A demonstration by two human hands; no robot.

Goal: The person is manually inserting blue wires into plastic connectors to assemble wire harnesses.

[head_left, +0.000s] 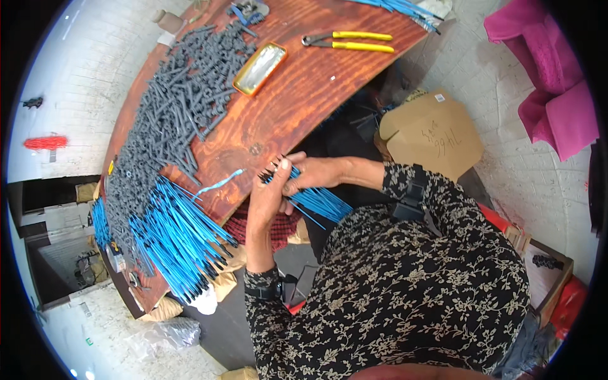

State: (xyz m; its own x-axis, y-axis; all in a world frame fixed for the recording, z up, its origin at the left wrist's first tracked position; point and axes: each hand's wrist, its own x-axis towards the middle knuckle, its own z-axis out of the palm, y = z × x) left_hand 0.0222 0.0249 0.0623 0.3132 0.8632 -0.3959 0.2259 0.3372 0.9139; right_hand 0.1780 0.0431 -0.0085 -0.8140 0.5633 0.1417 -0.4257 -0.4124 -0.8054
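Between my two hands, just off the table's near edge, is a bundle of thin blue rods [321, 205] with dark tips. My left hand [266, 199] is closed round the dark-tipped end, thumb laid along the tips. Fingers curled, my right hand [313, 172] grips the same bundle from the other side. The rods' long blue ends slant down toward my lap. A light-blue strip [220, 182] lies on the wood beside my left hand. Farther left, a large pile of similar blue rods [183, 237] with black ends hangs partly over the table edge.
On the reddish wooden table [304, 82] lies a long heap of grey plastic pieces [183, 95]. Near it are an orange-rimmed tin [260, 68] and yellow-handled pliers [348, 40]. More blue rods [405, 9] lie at the far edge. A cardboard box [434, 133] stands right of the table.
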